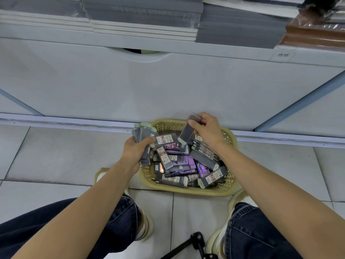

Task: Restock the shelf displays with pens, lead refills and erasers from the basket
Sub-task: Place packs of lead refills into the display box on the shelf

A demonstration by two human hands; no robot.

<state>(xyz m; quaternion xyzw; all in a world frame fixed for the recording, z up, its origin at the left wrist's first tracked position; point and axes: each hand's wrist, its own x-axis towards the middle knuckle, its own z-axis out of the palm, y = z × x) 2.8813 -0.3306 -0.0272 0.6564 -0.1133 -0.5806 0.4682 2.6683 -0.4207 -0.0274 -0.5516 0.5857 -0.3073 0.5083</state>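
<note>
A yellow plastic basket (pixel 230 186) sits on the floor tiles against the shelf base, filled with several dark and purple lead refill cases (pixel 179 161). My left hand (pixel 134 148) grips a stack of grey refill cases with pale green caps (pixel 144 133) over the basket's left rim. Above the basket's far right side, my right hand (pixel 205 128) pinches a single dark refill case (pixel 186 131), which hangs tilted with its green cap pointing down.
A white cabinet front (pixel 168 86) with a cut-out handle rises behind the basket. Stacks of wrapped grey notebooks (pixel 141 17) and a brown one (pixel 315 34) lie on the shelf above. My knees and shoes flank the basket; a black stand (pixel 196 243) lies between them.
</note>
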